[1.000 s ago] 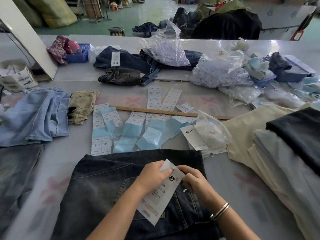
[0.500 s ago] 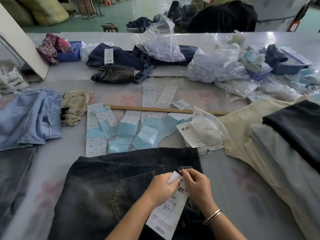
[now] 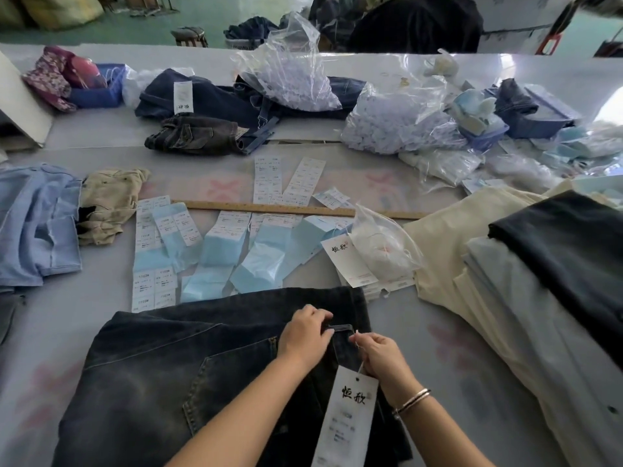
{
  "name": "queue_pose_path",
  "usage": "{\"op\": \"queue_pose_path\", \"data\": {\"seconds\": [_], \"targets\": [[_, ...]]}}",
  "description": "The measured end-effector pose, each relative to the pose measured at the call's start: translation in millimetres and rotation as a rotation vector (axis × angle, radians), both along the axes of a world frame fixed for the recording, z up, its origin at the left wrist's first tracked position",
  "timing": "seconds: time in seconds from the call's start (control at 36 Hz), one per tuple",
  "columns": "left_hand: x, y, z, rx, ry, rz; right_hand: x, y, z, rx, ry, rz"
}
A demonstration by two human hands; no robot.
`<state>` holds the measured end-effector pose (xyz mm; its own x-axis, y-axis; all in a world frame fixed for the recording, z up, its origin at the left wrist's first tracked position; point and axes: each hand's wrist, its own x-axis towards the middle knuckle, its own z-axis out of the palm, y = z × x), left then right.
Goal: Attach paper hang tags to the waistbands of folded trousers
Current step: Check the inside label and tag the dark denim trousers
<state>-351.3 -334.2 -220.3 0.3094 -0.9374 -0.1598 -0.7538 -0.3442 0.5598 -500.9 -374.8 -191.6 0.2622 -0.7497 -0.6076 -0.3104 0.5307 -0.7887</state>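
Dark folded trousers [image 3: 161, 372] lie at lower centre; a white printed hang tag [image 3: 350, 416] rests on them, lower right.

We log: dark trousers [image 3: 161, 365] – faded matt denim | hang tag [image 3: 350, 416] – smooth white paper | ruler [image 3: 296, 209] – bare wood | bags [image 3: 290, 79] – glossy clear plastic

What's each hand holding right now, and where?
Right hand pinches the hang tag's string at its top; left hand grips the dark jeans' waistband.
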Motion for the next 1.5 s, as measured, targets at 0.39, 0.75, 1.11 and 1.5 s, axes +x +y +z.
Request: {"op": "queue_pose_path", "data": {"seconds": [0.39,0.75,1.11,1.5], "targets": [[21.5,-20.1,7.8,0.215,0.656,0.081,28.9,-10.3,-16.4,-0.142,0.241,0.219],[29.2,-5.0,14.1,0.159,0.675,-0.036,29.4,5.6,-28.6,-0.286,0.147,0.118],[22.2,-3.3,3.0,-0.018,0.322,-0.053,19.5,3.1,-11.3,-0.165,0.103,0.177],[15.5,-4.9,15.5,-0.186,0.904,0.398,-12.3,-29.9,16.6,0.261,-0.621,-0.095]]}}
